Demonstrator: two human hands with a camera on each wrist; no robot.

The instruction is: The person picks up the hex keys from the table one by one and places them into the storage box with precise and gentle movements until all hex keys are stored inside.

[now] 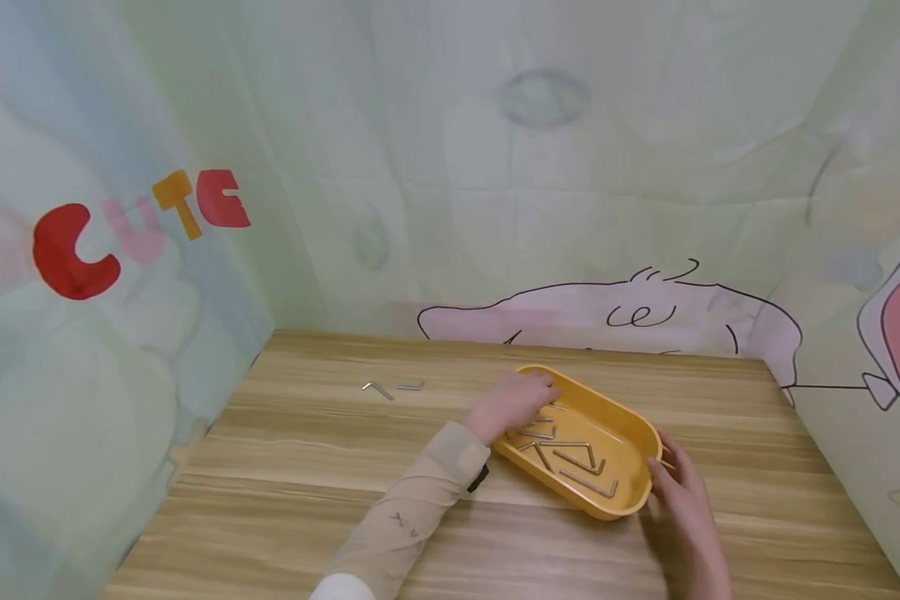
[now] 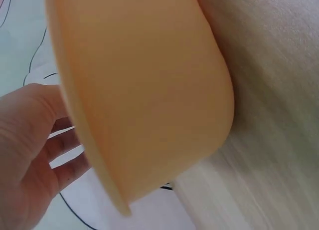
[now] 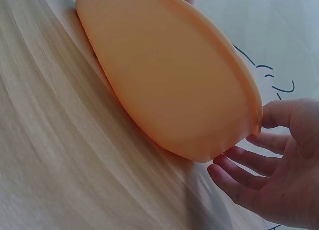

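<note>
A yellow oval tray (image 1: 603, 417) stands slantwise on the table, with several metal hex keys (image 1: 586, 484) lying on its floor. My left hand (image 1: 512, 405) reaches over the tray's left end, fingertips down inside it. From the left wrist, the tray's outer wall (image 2: 144, 100) hides those fingertips, so I cannot tell whether they hold a key. At the other end my right hand (image 1: 682, 483) grips the tray, thumb at the rim and fingers along the outside. The right wrist view shows the same grip, the fingers (image 3: 244, 180) spread below the rim.
Two more hex keys, a longer one (image 1: 381, 390) and a shorter one (image 1: 411, 387), lie on the wood-grain table (image 1: 307, 467) left of the tray. Printed cloth (image 1: 330, 250) hangs close behind the table and along both sides.
</note>
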